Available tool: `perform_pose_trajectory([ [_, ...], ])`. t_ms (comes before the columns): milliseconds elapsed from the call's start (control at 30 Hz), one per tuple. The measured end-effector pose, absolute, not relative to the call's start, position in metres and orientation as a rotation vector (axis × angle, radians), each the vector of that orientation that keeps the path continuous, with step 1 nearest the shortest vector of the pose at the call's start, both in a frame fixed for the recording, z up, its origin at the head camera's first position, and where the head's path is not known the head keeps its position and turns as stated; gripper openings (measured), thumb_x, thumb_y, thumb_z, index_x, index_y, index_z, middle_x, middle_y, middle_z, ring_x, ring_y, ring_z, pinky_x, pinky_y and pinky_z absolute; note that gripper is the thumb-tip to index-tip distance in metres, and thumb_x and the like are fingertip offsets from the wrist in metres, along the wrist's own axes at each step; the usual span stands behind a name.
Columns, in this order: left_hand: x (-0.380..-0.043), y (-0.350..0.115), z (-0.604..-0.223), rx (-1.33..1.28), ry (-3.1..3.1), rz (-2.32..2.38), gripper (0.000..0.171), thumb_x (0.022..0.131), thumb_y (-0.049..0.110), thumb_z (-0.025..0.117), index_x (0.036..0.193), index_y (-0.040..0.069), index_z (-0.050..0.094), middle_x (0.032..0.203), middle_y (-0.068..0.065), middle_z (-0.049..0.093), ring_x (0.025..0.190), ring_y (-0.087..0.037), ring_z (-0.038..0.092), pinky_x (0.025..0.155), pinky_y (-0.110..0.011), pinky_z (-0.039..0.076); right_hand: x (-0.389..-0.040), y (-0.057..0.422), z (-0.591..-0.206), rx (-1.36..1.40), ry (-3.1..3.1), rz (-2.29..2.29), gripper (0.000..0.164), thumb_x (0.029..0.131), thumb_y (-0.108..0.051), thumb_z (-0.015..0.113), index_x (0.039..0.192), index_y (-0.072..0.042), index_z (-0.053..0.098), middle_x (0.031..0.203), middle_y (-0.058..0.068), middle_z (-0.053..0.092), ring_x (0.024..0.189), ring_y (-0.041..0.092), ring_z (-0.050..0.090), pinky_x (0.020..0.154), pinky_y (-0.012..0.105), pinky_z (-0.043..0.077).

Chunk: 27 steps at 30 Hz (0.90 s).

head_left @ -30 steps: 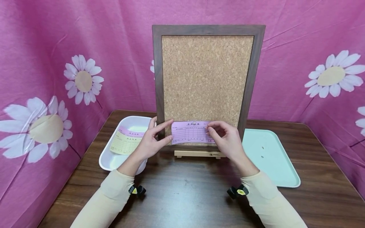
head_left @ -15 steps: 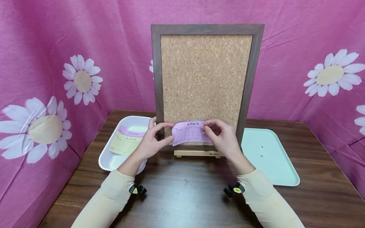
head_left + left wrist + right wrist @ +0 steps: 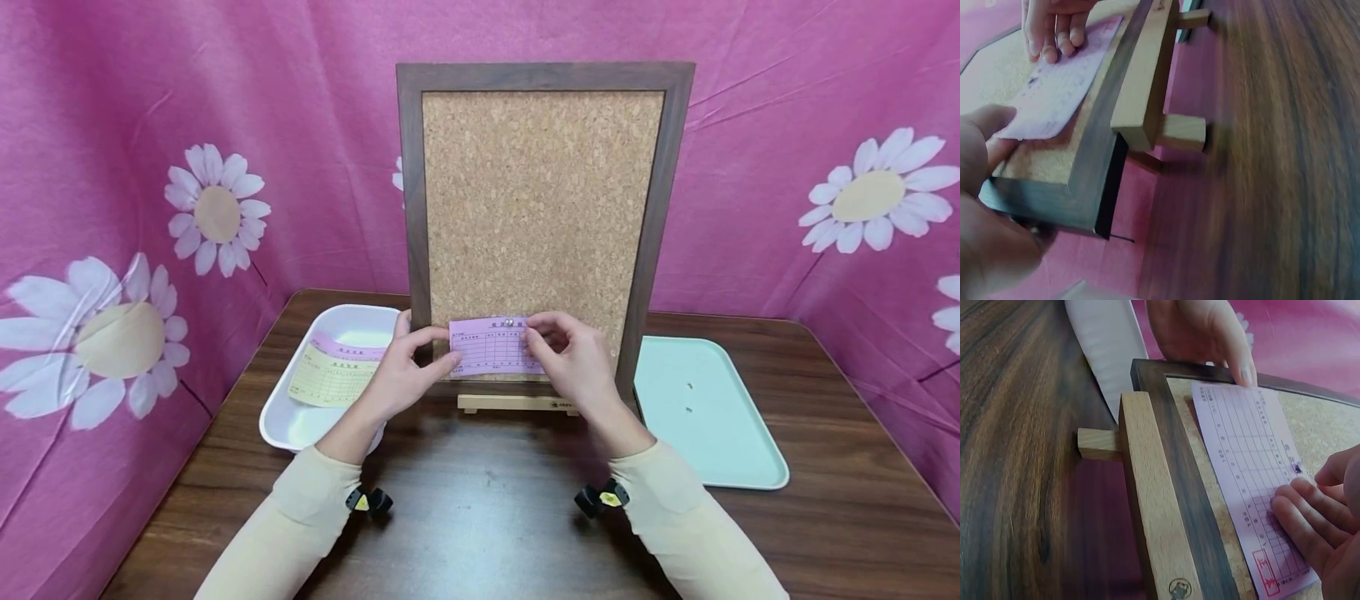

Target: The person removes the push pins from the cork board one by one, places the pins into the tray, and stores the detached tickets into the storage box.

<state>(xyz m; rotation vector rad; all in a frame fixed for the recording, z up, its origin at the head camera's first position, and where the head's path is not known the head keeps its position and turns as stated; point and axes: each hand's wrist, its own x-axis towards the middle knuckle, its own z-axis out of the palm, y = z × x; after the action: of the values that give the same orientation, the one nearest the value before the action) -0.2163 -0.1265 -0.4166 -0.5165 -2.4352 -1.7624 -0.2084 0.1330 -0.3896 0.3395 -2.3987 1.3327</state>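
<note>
A framed cork board (image 3: 543, 200) stands upright on a small wooden easel (image 3: 517, 403). Low on it lies a purple printed slip (image 3: 483, 350), with a small shiny pushpin (image 3: 509, 322) at its top edge. My left hand (image 3: 408, 367) pinches the slip's left edge between thumb and index finger, its other fingers behind the frame. Over the slip's right part is my right hand (image 3: 573, 358), thumb and index fingertip close beside the pin. In the right wrist view, the right hand's other fingers (image 3: 1310, 515) rest on the slip's printed grid, partly covering it.
To the left, a white tub (image 3: 281, 429) holds a yellow slip (image 3: 330, 379) and a purple slip (image 3: 348, 351). A mint-green tray (image 3: 720, 450) with two tiny pins (image 3: 689, 409) lies at the right. A pink flowered cloth hangs behind the wooden table (image 3: 487, 517).
My right hand has slid left along the slip toward the pin. The slip bowed outward half a second ago and now looks flatter. My left hand stays at the left edge.
</note>
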Motion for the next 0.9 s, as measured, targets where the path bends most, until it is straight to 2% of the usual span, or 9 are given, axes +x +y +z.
perform_pose_trajectory([
  [167, -0.216, -0.121, -0.414, -0.432, -2.431, -1.768, 0.022, 0.095, 0.010, 0.079, 0.114, -0.002, 0.078, 0.157, -0.024, 0.038, 0.152, -0.040, 0.036, 0.131, -0.062, 0.021, -0.209, 0.127, -0.390, 0.339, -2.381, 1.264, 0.010, 0.095, -0.004, 0.077, 0.105, -0.001, 0.079, 0.091, 0.014, 0.081, 0.074, 0.019, 0.070, 0.068, 0.015, 0.050],
  [300, -0.216, -0.118, -0.415, -0.406, -2.410, -1.759, 0.019, 0.096, 0.010, 0.078, 0.111, -0.001, 0.081, 0.146, -0.020, 0.048, 0.141, -0.034, 0.045, 0.126, -0.055, 0.029, -0.210, 0.121, -0.391, 0.351, -2.354, 1.261, 0.011, 0.094, -0.003, 0.077, 0.104, 0.001, 0.079, 0.089, 0.015, 0.080, 0.072, 0.020, 0.069, 0.067, 0.014, 0.048],
  [433, -0.217, -0.115, -0.416, -0.384, -2.390, -1.762, 0.016, 0.095, 0.009, 0.079, 0.108, -0.001, 0.082, 0.141, -0.018, 0.052, 0.136, -0.032, 0.049, 0.123, -0.051, 0.033, -0.210, 0.116, -0.390, 0.340, -2.337, 1.265, 0.011, 0.093, -0.002, 0.076, 0.103, 0.002, 0.079, 0.087, 0.015, 0.080, 0.070, 0.022, 0.069, 0.066, 0.012, 0.047],
  [567, -0.216, -0.113, -0.416, -0.380, -2.380, -1.761, 0.015, 0.095, 0.009, 0.079, 0.106, -0.001, 0.081, 0.139, -0.019, 0.053, 0.135, -0.034, 0.050, 0.122, -0.052, 0.035, -0.210, 0.112, -0.390, 0.330, -2.335, 1.275, 0.011, 0.094, -0.002, 0.076, 0.103, 0.002, 0.079, 0.086, 0.016, 0.080, 0.069, 0.023, 0.070, 0.064, 0.013, 0.047],
  [767, -0.215, -0.112, -0.413, -0.356, -2.401, -1.754, 0.012, 0.096, 0.011, 0.079, 0.102, 0.001, 0.080, 0.140, -0.021, 0.054, 0.140, -0.036, 0.048, 0.127, -0.058, 0.030, -0.208, 0.108, -0.390, 0.299, -2.328, 1.275, 0.011, 0.094, -0.003, 0.075, 0.103, 0.002, 0.079, 0.086, 0.017, 0.080, 0.070, 0.026, 0.072, 0.063, 0.014, 0.048],
  [900, -0.215, -0.111, -0.412, -0.335, -2.417, -1.751, 0.011, 0.096, 0.011, 0.078, 0.102, 0.002, 0.080, 0.135, -0.022, 0.057, 0.141, -0.035, 0.047, 0.125, -0.056, 0.031, -0.207, 0.105, -0.391, 0.291, -2.324, 1.259, 0.013, 0.094, -0.004, 0.074, 0.104, 0.003, 0.079, 0.087, 0.017, 0.080, 0.071, 0.028, 0.074, 0.063, 0.014, 0.049],
])
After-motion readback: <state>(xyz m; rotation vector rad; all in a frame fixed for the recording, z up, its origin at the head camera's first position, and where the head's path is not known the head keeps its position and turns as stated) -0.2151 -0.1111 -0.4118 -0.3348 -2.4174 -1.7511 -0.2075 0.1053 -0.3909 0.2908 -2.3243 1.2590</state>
